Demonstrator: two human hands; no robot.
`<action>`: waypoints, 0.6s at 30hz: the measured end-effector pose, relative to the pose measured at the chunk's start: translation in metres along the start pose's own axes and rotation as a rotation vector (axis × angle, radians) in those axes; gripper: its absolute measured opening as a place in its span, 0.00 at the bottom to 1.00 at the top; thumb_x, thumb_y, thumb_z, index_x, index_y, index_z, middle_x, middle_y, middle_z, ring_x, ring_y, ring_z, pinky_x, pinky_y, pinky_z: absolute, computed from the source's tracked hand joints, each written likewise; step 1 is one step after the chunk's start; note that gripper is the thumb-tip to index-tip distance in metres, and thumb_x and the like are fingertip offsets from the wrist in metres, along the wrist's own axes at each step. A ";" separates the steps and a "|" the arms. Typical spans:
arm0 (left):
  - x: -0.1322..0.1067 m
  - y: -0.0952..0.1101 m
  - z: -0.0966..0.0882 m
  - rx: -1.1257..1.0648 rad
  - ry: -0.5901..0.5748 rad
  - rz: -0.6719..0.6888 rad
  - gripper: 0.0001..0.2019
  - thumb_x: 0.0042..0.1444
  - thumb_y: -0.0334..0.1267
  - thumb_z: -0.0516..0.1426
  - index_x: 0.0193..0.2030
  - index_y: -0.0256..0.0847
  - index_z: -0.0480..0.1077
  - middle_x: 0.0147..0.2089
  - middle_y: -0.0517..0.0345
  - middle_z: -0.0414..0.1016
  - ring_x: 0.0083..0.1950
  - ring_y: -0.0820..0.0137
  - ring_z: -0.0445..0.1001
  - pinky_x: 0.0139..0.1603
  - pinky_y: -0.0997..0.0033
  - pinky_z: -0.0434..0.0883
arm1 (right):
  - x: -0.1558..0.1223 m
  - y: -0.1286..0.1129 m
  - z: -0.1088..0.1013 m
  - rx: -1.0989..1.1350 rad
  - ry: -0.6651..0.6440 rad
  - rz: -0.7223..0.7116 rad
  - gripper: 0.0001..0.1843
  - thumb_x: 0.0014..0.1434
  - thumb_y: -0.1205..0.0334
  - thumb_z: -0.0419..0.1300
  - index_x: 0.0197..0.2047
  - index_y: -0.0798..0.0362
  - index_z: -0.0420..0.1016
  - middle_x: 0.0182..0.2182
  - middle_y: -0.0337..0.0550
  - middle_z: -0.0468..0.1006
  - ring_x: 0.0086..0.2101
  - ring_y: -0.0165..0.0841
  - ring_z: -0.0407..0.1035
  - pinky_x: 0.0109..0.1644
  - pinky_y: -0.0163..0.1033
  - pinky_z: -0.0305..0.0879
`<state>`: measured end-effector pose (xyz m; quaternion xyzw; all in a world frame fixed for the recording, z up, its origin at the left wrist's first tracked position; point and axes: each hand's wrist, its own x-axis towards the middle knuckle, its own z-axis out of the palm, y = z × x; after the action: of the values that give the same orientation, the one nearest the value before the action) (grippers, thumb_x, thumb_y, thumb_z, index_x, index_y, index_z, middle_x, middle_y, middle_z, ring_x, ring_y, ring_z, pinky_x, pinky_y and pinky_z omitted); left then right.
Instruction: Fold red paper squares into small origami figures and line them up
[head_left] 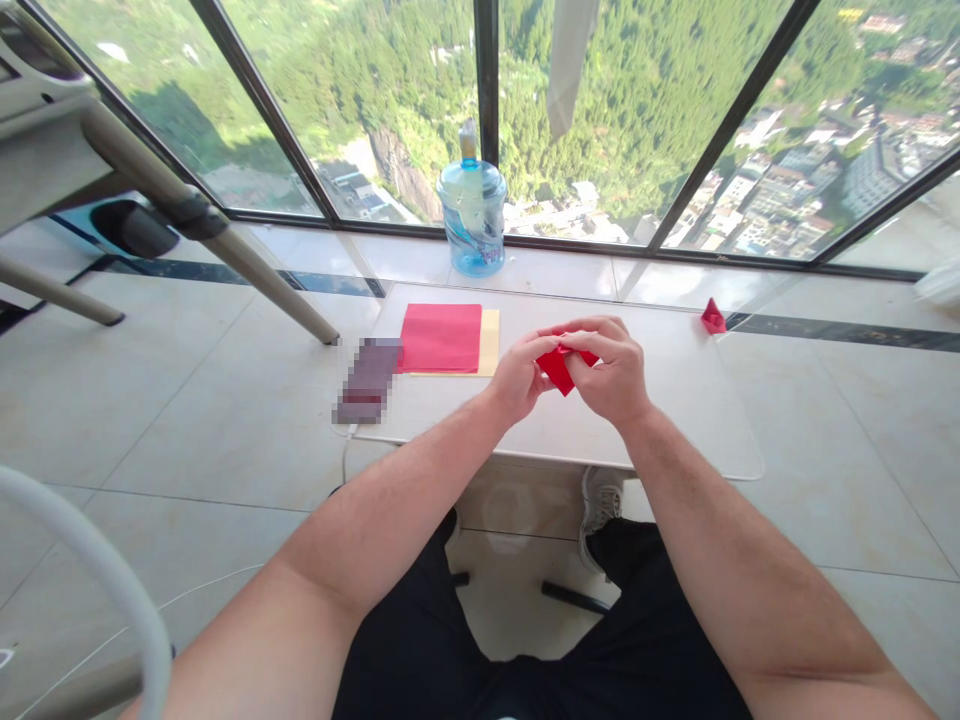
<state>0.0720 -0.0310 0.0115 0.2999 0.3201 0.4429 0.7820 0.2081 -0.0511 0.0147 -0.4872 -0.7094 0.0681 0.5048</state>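
The left hand [517, 380] and right hand [613, 372] grip a small, folded red paper piece [556, 372] above the white, round-cornered tabletop [682, 400], between its side edges. Folding seems in hand, calling for careful fingertip pressure.

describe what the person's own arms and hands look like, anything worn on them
The left arm and right arm are bare as far as they show, with no sleeve in view. The left hand and right hand are ungloved, and I see no watch or bracelet at either wrist. Overlapping fingers make rings hard to rule out.
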 end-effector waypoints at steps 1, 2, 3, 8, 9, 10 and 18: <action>0.001 0.001 -0.001 -0.009 0.015 0.001 0.16 0.47 0.36 0.62 0.45 0.40 0.72 0.35 0.56 0.76 0.36 0.67 0.76 0.32 0.70 0.71 | 0.000 0.001 0.000 -0.010 -0.018 -0.004 0.15 0.53 0.72 0.58 0.35 0.45 0.83 0.42 0.43 0.82 0.47 0.41 0.72 0.52 0.52 0.74; 0.002 0.001 -0.003 -0.021 0.033 0.001 0.18 0.46 0.35 0.61 0.46 0.39 0.72 0.35 0.56 0.76 0.35 0.68 0.76 0.33 0.70 0.71 | -0.001 0.002 0.000 -0.017 -0.039 -0.006 0.16 0.53 0.73 0.57 0.36 0.45 0.83 0.43 0.42 0.82 0.48 0.41 0.72 0.52 0.53 0.74; 0.004 0.002 -0.004 -0.031 0.054 0.000 0.19 0.45 0.33 0.61 0.47 0.39 0.71 0.34 0.56 0.76 0.34 0.68 0.76 0.33 0.69 0.71 | -0.001 0.003 0.001 -0.019 -0.064 -0.010 0.17 0.52 0.74 0.57 0.36 0.45 0.84 0.44 0.42 0.83 0.49 0.42 0.71 0.53 0.54 0.73; 0.010 0.004 -0.012 -0.019 0.139 -0.005 0.25 0.42 0.25 0.58 0.51 0.35 0.71 0.35 0.53 0.78 0.35 0.68 0.77 0.39 0.66 0.74 | -0.004 0.012 0.001 0.009 -0.162 -0.033 0.20 0.50 0.76 0.56 0.37 0.45 0.84 0.47 0.41 0.82 0.53 0.42 0.70 0.58 0.55 0.71; 0.011 0.005 -0.013 -0.015 0.158 -0.003 0.25 0.41 0.24 0.58 0.50 0.35 0.71 0.36 0.53 0.78 0.35 0.68 0.77 0.41 0.65 0.74 | -0.004 0.013 0.000 0.014 -0.178 -0.033 0.20 0.50 0.76 0.56 0.37 0.45 0.84 0.47 0.42 0.82 0.53 0.41 0.70 0.58 0.55 0.70; 0.011 0.006 -0.014 -0.013 0.177 -0.002 0.25 0.41 0.23 0.57 0.50 0.34 0.72 0.36 0.52 0.78 0.36 0.68 0.77 0.42 0.64 0.74 | -0.004 0.015 0.000 0.018 -0.196 -0.034 0.21 0.50 0.76 0.56 0.38 0.46 0.84 0.48 0.42 0.82 0.53 0.41 0.70 0.59 0.55 0.70; 0.014 0.010 -0.016 0.035 0.246 -0.049 0.16 0.45 0.22 0.55 0.42 0.31 0.74 0.33 0.51 0.77 0.33 0.70 0.76 0.41 0.66 0.76 | -0.006 0.021 0.000 -0.007 -0.262 -0.097 0.13 0.55 0.66 0.64 0.44 0.45 0.83 0.49 0.45 0.81 0.52 0.43 0.71 0.58 0.54 0.71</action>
<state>0.0607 -0.0119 0.0058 0.2491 0.4287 0.4515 0.7419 0.2217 -0.0452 -0.0019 -0.4411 -0.7921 0.1041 0.4088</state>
